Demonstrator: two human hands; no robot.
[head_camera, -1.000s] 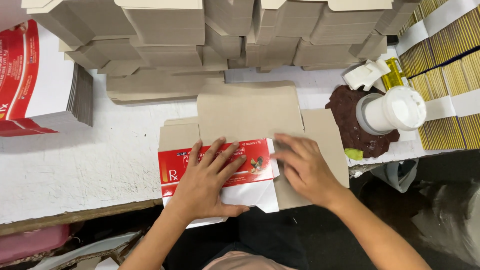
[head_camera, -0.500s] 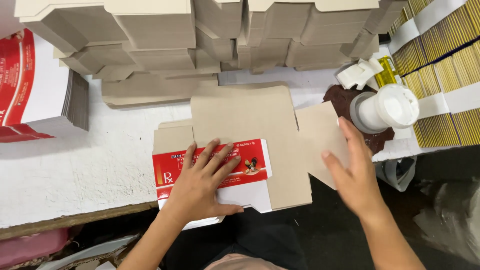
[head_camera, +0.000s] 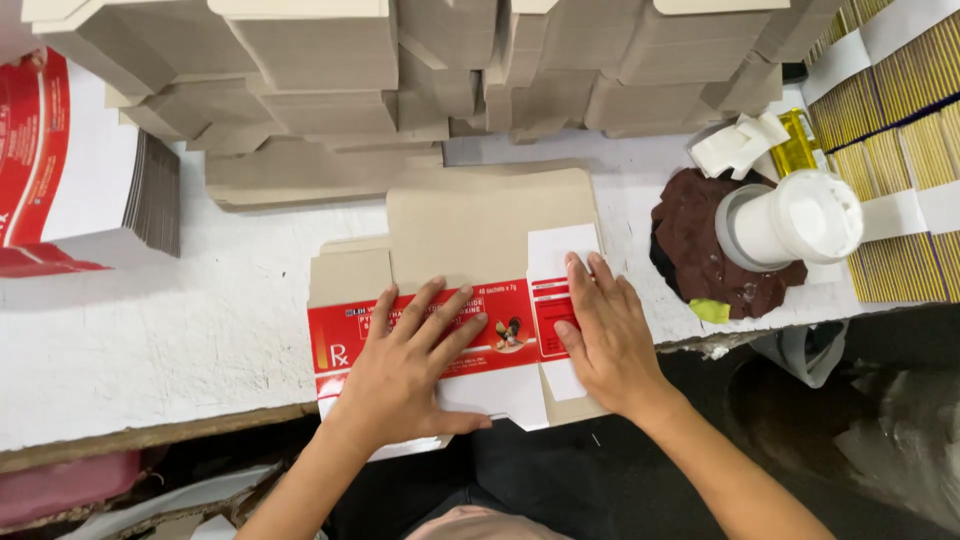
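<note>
Both hands, left (head_camera: 405, 365) and right (head_camera: 605, 335), spread flat on unfolded carton blank (head_camera: 480, 240): likely light, bendable; grip edges.

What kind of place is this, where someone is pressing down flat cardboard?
Probably a small packaging workshop where cartons are folded by hand. Both hands, left and right, press a flat red-and-white carton blank on a white worktable. Folded grey cartons are stacked behind, unfolded printed blanks to the left.
</note>
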